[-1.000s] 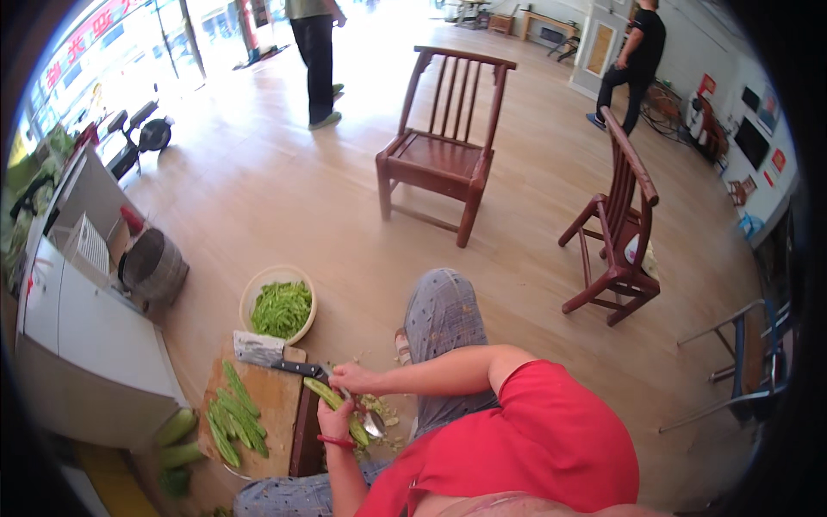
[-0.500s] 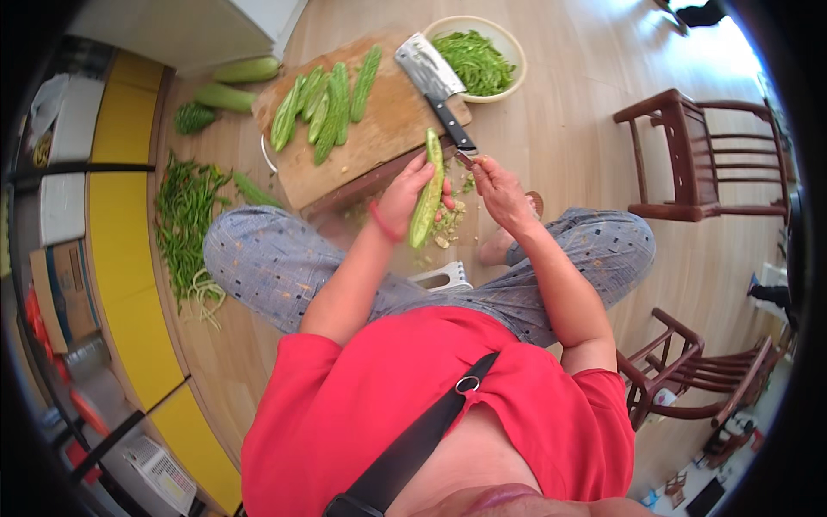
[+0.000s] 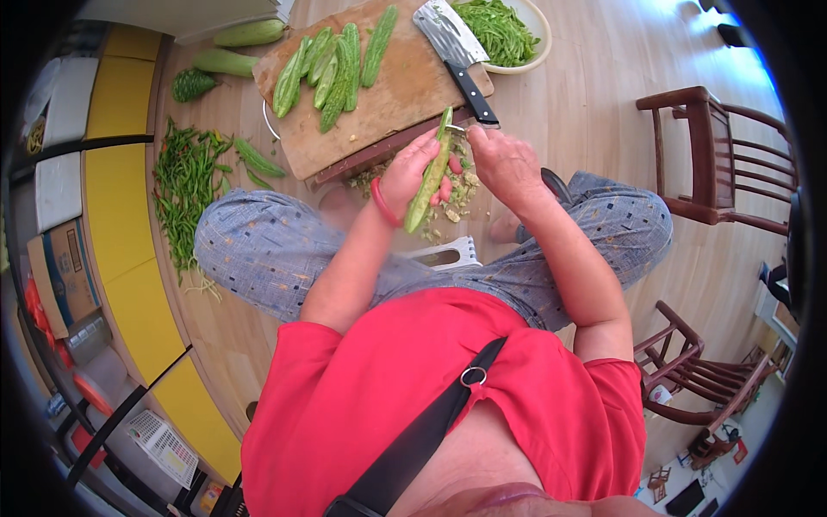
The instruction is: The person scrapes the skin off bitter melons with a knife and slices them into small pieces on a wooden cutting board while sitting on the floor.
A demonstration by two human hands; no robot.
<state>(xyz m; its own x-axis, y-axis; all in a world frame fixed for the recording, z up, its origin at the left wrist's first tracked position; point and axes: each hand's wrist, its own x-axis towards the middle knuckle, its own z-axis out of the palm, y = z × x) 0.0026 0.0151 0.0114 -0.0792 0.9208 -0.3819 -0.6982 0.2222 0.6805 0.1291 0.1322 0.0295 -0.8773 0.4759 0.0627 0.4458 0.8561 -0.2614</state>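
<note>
My left hand point(image 3: 408, 175) is wrapped round a long halved bitter melon point(image 3: 423, 191), its hollowed side facing up, tilted with the far end raised. My right hand point(image 3: 508, 165) is closed on a thin metal tool point(image 3: 457, 128) whose shiny tip touches the melon near its far end; the fingers hide most of it. Below both hands, pale seeds and pith point(image 3: 458, 191) lie scattered on the floor. Just beyond, several bitter melon halves point(image 3: 332, 73) rest on a wooden cutting board point(image 3: 388, 110), with a cleaver point(image 3: 452, 39) across its right side.
A bowl point(image 3: 546, 47) of sliced greens stands beyond the cleaver. Whole gourds point(image 3: 226, 62) and a heap of green chillies point(image 3: 185, 194) lie on the floor at left, beside yellow cabinets point(image 3: 125, 207). Wooden chairs point(image 3: 702, 159) stand at right. A white stool point(image 3: 448, 253) shows between my legs.
The metal tool has moved left from beside the melon to touch it near the far end. My view has shifted slightly, so the board and bowl sit higher.
</note>
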